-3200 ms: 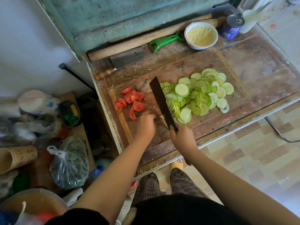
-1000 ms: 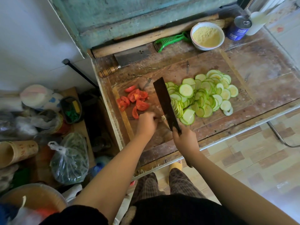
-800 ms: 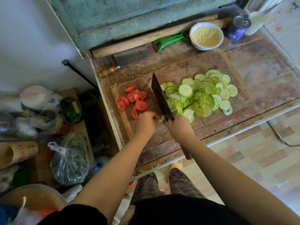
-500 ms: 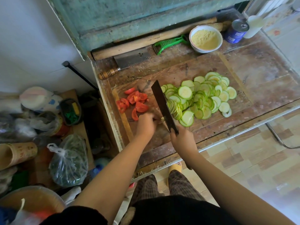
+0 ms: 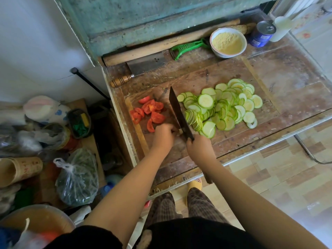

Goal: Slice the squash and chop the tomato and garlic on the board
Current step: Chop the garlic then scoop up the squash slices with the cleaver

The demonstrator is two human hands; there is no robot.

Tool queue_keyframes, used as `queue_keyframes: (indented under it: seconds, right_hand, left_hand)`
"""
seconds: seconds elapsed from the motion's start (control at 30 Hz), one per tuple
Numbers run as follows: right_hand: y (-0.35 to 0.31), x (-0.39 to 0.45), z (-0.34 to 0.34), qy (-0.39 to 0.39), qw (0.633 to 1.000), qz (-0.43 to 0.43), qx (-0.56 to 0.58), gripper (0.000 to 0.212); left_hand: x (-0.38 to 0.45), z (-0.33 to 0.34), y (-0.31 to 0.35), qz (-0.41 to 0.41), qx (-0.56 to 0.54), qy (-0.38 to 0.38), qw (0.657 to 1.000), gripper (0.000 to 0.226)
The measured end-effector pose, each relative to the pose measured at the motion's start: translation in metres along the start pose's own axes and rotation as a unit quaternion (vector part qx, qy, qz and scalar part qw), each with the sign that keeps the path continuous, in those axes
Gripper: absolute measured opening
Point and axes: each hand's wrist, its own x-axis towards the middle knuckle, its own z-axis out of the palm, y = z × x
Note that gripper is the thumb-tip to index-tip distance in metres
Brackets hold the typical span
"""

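Garlic [image 5: 179,132], pinched small under curled left fingers [image 5: 166,131], wants short rocking cuts from the knife [image 5: 179,113] gripped by the right hand [image 5: 198,147], blade just beside the knuckles.

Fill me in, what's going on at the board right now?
A person is chopping on the wooden board. The right hand grips a dark cleaver, its blade between the tomato pieces and the squash slices. The left hand holds something small and pale by the blade, probably garlic. A second cleaver lies behind.

tomato pieces [image 5: 150,112] left of knife [image 5: 178,111], squash slices [image 5: 222,106] right
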Motion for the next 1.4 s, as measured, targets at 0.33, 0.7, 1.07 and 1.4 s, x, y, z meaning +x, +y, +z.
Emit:
queue_keyframes:
  seconds: [0.33,0.7,1.07,1.4]
  right_hand:
    - [0.017,-0.019,0.011,0.036,0.999,-0.013,0.013,0.022]
    - [0.021,-0.028,0.012,0.044,0.999,-0.014,0.014,0.022]
    - [0.018,-0.023,0.012,0.049,0.998,-0.006,0.033,0.023]
    - [0.002,0.000,0.007,0.018,0.999,0.007,0.037,0.017]
  left_hand:
    - [-0.001,0.001,-0.004,0.013,0.025,-0.004,1.000,0.011]
    - [-0.003,0.000,-0.003,0.018,0.032,-0.012,0.999,0.014]
    - [-0.002,0.002,-0.004,0.005,0.030,-0.007,1.000,0.014]
    - [-0.003,0.000,-0.002,0.010,0.018,0.000,1.000,0.010]
